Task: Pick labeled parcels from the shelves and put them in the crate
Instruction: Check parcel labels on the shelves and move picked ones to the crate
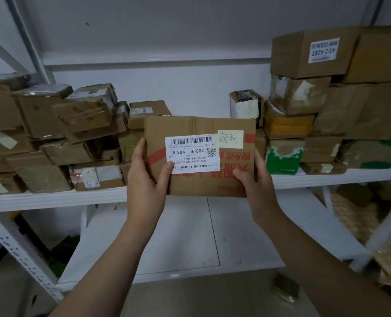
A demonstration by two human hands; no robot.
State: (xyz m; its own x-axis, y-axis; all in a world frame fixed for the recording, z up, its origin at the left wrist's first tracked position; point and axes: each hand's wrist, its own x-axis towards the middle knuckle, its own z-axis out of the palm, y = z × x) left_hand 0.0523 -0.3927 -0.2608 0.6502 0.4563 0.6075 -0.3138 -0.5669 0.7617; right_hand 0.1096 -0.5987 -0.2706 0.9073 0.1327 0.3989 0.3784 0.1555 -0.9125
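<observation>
I hold a flat brown cardboard parcel (199, 126) upright in front of the shelf, its face toward me. A white barcode label (192, 153) reading J6-S04 and a pale yellow handwritten note (230, 139) are stuck on it, over red printing. My left hand (144, 179) grips the parcel's left edge, thumb on the label's lower corner. My right hand (255, 184) grips the lower right edge. No crate is in view.
The white metal shelf (57, 197) carries stacked cardboard boxes at left (64, 133) and taller stacks at right (327, 99), one with a label reading 43-2-4207 (322, 50). A lower white shelf (178, 243) lies beneath. Padded packets (354, 220) sit lower right.
</observation>
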